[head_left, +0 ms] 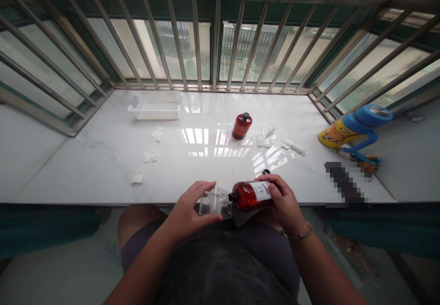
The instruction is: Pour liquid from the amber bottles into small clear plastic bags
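Observation:
My left hand is closed around the sides of a clear plastic container that looks like a small bag or cup. In my right hand lies a red see-through bottle with a white label, tipped on its side. Its dark neck points left and meets the clear container's mouth; whether liquid flows I cannot make out. Both are held over my lap at the table's front edge. Just beyond my right hand, a small black ring-shaped cap rests on the white table.
Farther back stands a second red bottle with a black cap. Right of it are a clear plastic wrapper and a crumpled white strip. White scraps, a white basket, a blue-and-yellow flask and a pixelated dark object lie around.

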Demonstrator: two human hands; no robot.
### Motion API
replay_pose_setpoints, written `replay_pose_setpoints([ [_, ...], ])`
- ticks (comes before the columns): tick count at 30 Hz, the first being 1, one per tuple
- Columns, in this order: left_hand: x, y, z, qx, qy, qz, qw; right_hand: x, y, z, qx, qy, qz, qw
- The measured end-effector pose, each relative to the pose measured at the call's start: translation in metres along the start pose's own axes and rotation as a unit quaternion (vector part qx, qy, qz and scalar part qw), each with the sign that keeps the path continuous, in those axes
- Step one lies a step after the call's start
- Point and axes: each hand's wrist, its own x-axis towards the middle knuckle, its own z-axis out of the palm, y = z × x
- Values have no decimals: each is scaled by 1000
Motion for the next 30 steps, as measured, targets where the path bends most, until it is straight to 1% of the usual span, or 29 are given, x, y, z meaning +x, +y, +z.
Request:
replay_pose_setpoints([
  [3,0,-2,0,3,-1,-1,1000,1,-3,-1,-8,-2,-7,1000],
  [10,0,-2,-1,14,6,3,1000,3,-3,-8,-46,-29,-16,998],
  [17,0,-6,0,-2,-8,0,1000,8,0,-17,-93,-82,-30,992],
  [23,0,-7,0,-1,-5,1,1000,9,-2,-17,-110,-82,-45,989],
  [30,0,-5,0,-4,-6,1,1000,9,-5,-17,-123,-87,-48,987],
])
